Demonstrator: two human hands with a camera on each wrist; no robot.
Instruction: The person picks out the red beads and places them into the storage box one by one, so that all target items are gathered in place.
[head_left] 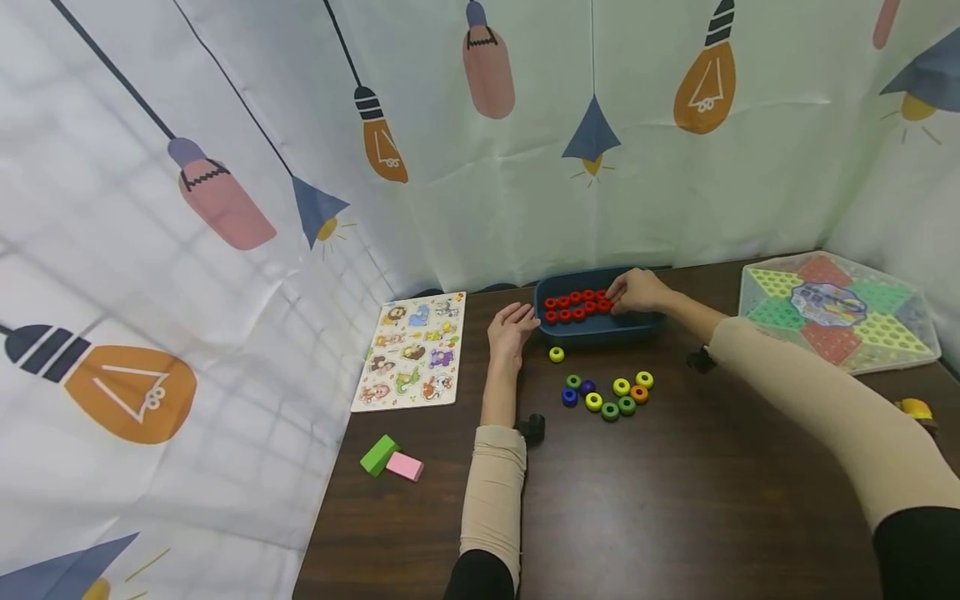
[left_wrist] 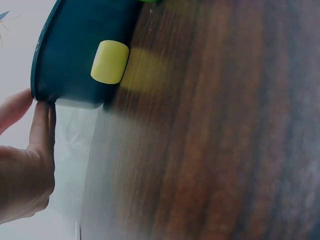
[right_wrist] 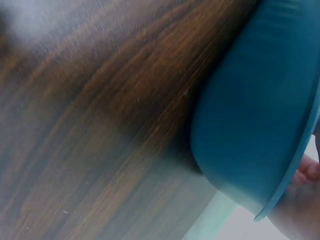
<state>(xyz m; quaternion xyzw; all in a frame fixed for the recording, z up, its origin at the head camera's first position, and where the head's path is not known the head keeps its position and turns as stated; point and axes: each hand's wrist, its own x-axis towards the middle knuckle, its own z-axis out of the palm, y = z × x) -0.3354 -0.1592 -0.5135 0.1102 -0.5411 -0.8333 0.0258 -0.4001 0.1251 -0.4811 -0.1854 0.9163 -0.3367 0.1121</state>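
A dark blue tray [head_left: 600, 333] stands near the back of the table with red ring-shaped beads [head_left: 565, 316] laid in two rows inside. My left hand [head_left: 511, 333] is at the tray's left end; in the left wrist view its fairly straight fingers touch the rim corner. My right hand [head_left: 637, 292] reaches over the tray's right part, fingertips pinching a red bead [head_left: 604, 306] at the end of the front row. In the right wrist view the tray wall [right_wrist: 255, 110] hides most of that hand. A yellow bead [left_wrist: 110, 62] sits by the tray's front wall.
Loose green, blue, purple, yellow and orange beads [head_left: 610, 411] lie in front of the tray. An animal puzzle board [head_left: 412, 350] lies left, with a green block [head_left: 379, 455] and a pink block [head_left: 405, 466] nearer. A star-patterned game board [head_left: 840, 312] is at right; a patterned curtain hangs behind.
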